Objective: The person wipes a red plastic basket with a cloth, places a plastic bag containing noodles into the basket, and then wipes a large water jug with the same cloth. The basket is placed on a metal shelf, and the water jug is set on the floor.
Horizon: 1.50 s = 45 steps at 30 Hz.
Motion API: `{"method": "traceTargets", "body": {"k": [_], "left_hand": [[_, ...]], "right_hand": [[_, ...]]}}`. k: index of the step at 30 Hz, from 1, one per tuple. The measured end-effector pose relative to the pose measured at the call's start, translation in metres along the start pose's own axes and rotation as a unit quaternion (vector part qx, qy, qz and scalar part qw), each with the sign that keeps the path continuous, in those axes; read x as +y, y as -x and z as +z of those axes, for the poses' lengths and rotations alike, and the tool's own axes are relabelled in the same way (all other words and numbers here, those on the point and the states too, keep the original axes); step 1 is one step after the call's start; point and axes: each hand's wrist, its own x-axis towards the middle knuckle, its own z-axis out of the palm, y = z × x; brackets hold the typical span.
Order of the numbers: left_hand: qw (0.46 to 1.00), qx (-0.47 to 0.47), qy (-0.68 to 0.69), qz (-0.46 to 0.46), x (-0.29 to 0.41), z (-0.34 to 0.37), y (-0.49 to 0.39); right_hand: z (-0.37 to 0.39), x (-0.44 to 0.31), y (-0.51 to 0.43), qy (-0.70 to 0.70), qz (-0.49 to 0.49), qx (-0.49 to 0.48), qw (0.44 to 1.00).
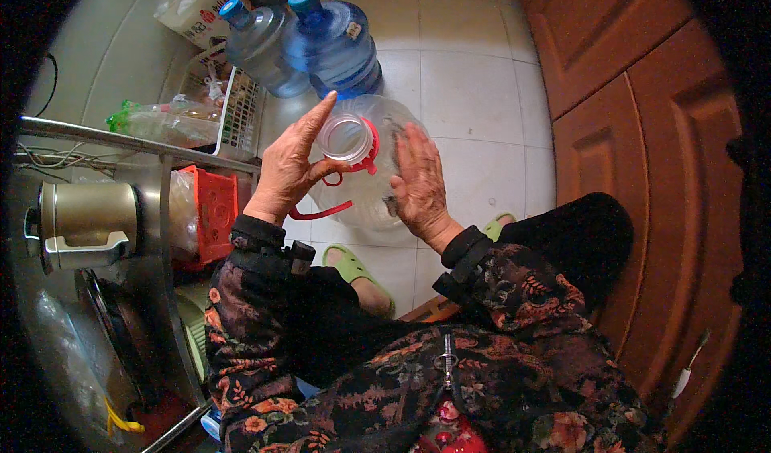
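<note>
A large clear plastic jug (361, 203) stands on the floor before me, its wide threaded mouth (347, 140) uncapped. Around the neck sits a red plastic collar (368, 162), with a red strap (322, 212) curving off to the lower left. My left hand (295, 158) is at the left of the neck, thumb against it below the rim, index finger stretched out past it. Against the jug's right shoulder lies my right hand (418, 185), palm down, fingers nearly straight. Dark patches (393, 203) show along that hand's edge; whether they are a cloth or a reflection is unclear.
Two blue-capped water bottles (331, 43) stand just beyond the jug. At left are a white plastic basket (239, 112), a red crate (215, 217) and a metal shelf (162, 212) holding a gold-coloured kettle (90, 224). A brown panelled door (608, 146) borders the right side.
</note>
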Motion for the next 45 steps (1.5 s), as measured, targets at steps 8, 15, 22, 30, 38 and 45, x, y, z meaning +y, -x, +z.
{"method": "traceTargets", "body": {"k": [8, 15, 22, 30, 38, 45], "left_hand": [[0.994, 0.0, 0.053, -0.097, 0.011, 0.008, 0.007], [0.978, 0.133, -0.011, -0.158, 0.035, 0.034, 0.012], [0.979, 0.062, 0.056, -0.184, 0.04, 0.013, 0.006], [0.998, 0.05, -0.034, -0.018, 0.023, 0.006, -0.01], [0.996, 0.049, 0.008, -0.073, 0.014, 0.016, -0.006], [0.973, 0.134, 0.029, -0.184, 0.047, 0.023, -0.003]], "right_hand": [[0.054, 0.063, 0.068, 0.036, 0.156, 0.052, 0.986], [0.025, 0.068, -0.038, -0.103, 0.103, -0.008, 0.989], [-0.004, 0.029, -0.052, -0.069, -0.026, -0.061, 0.995], [0.023, 0.068, 0.028, -0.211, 0.181, 0.02, 0.96], [0.04, 0.017, 0.039, -0.199, 0.279, 0.066, 0.937], [0.004, 0.034, -0.028, -0.077, 0.053, -0.029, 0.995]]}}
